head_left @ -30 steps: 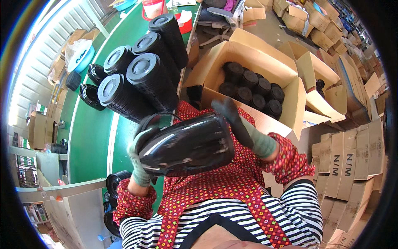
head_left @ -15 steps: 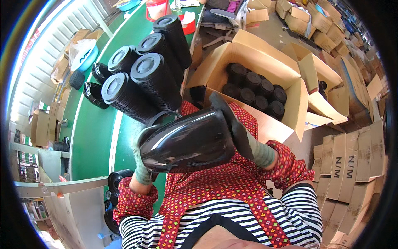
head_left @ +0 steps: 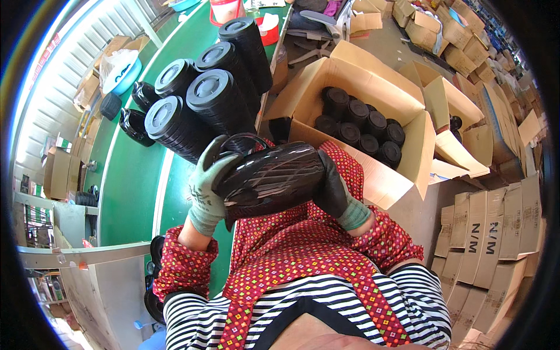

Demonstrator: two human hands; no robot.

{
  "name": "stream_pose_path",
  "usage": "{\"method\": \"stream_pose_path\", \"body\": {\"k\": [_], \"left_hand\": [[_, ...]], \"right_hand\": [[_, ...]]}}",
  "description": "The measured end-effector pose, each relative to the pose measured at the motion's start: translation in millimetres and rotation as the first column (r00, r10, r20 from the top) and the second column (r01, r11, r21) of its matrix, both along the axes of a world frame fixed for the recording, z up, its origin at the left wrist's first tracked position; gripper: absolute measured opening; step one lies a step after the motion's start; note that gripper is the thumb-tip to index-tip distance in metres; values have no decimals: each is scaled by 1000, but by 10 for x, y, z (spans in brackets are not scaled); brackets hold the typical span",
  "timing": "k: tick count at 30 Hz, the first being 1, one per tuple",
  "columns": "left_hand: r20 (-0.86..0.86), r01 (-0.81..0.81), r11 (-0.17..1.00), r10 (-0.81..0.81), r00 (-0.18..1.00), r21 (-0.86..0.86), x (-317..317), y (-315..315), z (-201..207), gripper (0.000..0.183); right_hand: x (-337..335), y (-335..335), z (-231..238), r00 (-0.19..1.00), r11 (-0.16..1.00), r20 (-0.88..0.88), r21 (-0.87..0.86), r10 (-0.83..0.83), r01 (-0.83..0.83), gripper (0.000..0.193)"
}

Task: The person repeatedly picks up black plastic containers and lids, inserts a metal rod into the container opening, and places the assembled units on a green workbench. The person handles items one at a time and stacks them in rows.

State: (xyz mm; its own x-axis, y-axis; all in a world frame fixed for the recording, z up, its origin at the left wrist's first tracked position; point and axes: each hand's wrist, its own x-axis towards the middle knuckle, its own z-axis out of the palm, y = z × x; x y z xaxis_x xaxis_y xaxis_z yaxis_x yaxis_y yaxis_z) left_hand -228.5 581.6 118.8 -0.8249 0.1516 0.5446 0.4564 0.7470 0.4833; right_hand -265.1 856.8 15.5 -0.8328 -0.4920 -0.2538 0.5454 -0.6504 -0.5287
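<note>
A glossy black jug (head_left: 273, 178) lies sideways between my two gloved hands, in front of my apron. My left hand (head_left: 211, 185) is closed around its left end, near a curved black handle (head_left: 245, 139). At the other end, my right hand (head_left: 335, 189) presses its palm and fingers against the jug; part of those fingers is hidden. Just beyond the hands stand several tall stacks of ribbed black round pieces (head_left: 214, 96) with round tops. Two more shiny black pieces (head_left: 135, 125) lie to the left of the stacks.
The stacks stand on a green worktable (head_left: 125, 186) with a metal edge. Right of it is an open cardboard box (head_left: 417, 143) holding several black cylinders (head_left: 350, 133). A red and white bucket (head_left: 226, 10) stands at the far end. Stacked cartons (head_left: 490, 233) rise at the right.
The jug has turned in my hands, its handle now at the top. My left hand has shifted its grip, and my right hand has moved down along the right end.
</note>
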Motion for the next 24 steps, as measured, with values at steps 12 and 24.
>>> {"method": "stream_pose_path", "body": {"k": [12,24], "left_hand": [[336,-112,319,-858,389,941,513,177,-998,64],[573,168,855,-462,677,491,229,19,-939,52]], "right_hand": [[-82,231,1406,-414,857,-758,378,504,352,96],[115,110,601,310,791,-948,243,70,562,74]]}}
